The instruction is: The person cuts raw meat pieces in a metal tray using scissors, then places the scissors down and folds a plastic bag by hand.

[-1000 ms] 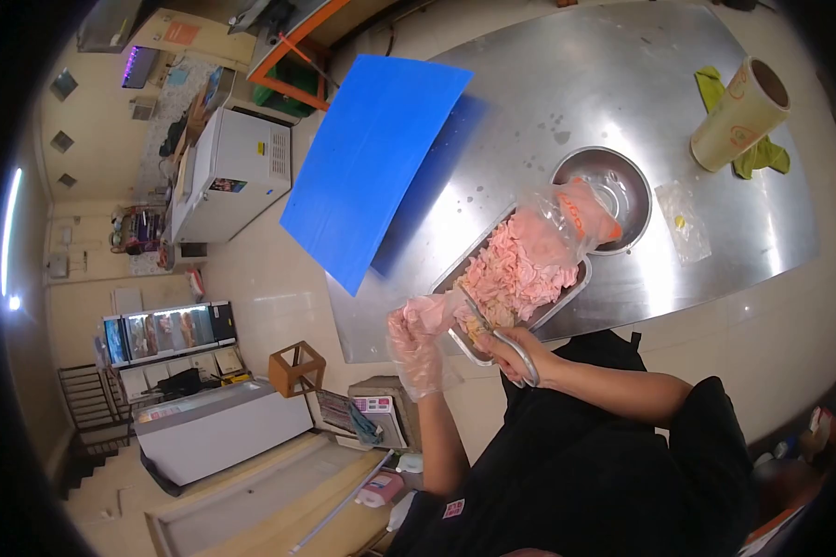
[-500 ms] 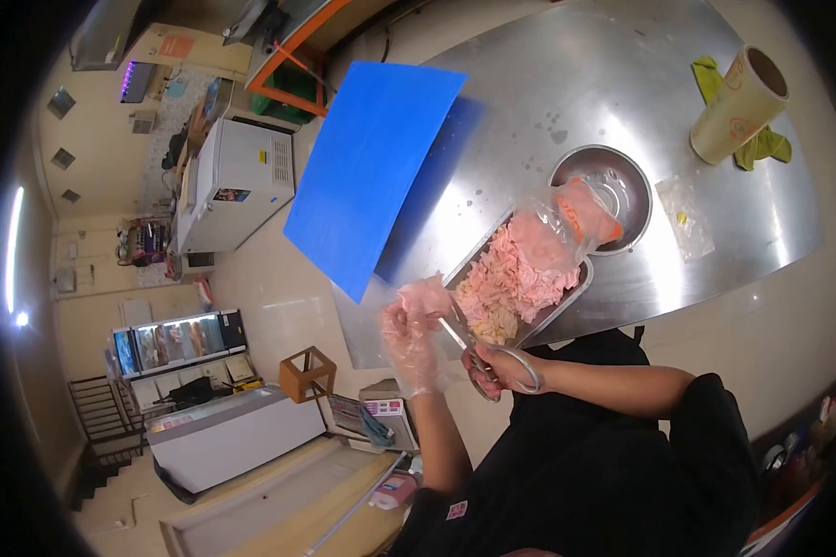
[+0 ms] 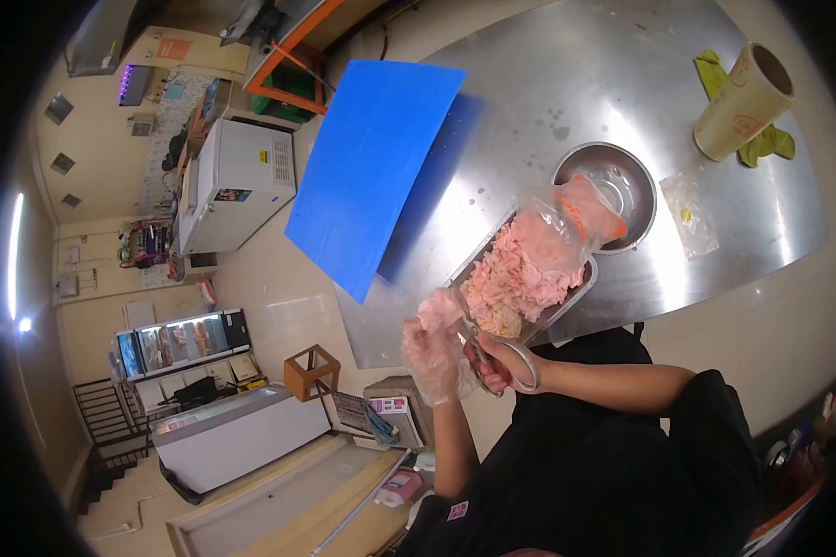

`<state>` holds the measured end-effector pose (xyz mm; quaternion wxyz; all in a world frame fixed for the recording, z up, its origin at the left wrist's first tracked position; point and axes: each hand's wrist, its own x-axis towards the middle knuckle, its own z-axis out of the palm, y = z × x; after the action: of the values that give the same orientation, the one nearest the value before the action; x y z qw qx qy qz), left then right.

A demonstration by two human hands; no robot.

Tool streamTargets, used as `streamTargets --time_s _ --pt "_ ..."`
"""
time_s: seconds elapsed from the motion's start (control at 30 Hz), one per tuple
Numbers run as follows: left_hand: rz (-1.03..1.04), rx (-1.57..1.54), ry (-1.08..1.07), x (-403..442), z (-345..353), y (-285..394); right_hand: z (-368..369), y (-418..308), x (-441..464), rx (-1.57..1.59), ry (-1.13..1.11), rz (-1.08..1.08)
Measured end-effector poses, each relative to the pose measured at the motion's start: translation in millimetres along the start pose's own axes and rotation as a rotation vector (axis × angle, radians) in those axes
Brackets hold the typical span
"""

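Observation:
My left hand (image 3: 434,360), in a clear plastic glove, is closed on a pale pink piece of raw meat (image 3: 439,308). In my right hand (image 3: 498,360) is a pair of scissors (image 3: 527,368), fingers through the handles. Its blades point at the meat beside my left fingers, and their tips are partly hidden. Just beyond both hands, a metal tray (image 3: 567,308) holds a heap of pink cut meat (image 3: 506,278), yellower at the near end. A clear plastic bag with orange print (image 3: 567,218) lies over the tray's far end, against a steel bowl (image 3: 646,176).
On the steel table (image 3: 529,84) a large blue board (image 3: 372,158) lies at the left, overhanging the edge. A wide roll of film (image 3: 743,102) stands on a green cloth (image 3: 766,147) at the right. A small clear packet (image 3: 687,218) lies near the bowl.
My left hand has moved right and slightly down with the meat, closer to my right hand. The scissor blades, more visible before, are now largely covered beside the meat.

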<state>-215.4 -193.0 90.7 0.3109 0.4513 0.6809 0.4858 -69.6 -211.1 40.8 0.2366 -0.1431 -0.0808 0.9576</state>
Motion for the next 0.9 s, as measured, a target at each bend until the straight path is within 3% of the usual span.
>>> streamTargets --time_s 0.17,0.27,0.5,0.7,0.8,0.9 --pt "-0.015 -0.109 0.161 4.5 4.2 10.5 0.3 12.9 -3.8 0.023 -0.145 0.079" --pt "0.094 -0.088 0.107 4.5 3.5 14.4 10.2 10.5 -1.5 0.036 -0.128 0.028" --pt "0.001 -0.036 0.005 -4.1 -4.6 5.4 13.1 -6.1 -3.9 -0.111 0.032 0.007" --pt "-0.119 -0.147 -0.115 -8.0 -12.2 9.1 15.8 1.6 8.4 0.000 0.121 -0.027" --pt "-0.140 -0.163 -0.162 -7.6 -17.3 3.0 10.0 -6.8 3.0 -0.225 0.105 0.006" --pt "-0.180 -0.218 -0.181 -8.2 -21.2 1.8 9.0 -4.7 1.4 -0.161 0.073 -0.019"
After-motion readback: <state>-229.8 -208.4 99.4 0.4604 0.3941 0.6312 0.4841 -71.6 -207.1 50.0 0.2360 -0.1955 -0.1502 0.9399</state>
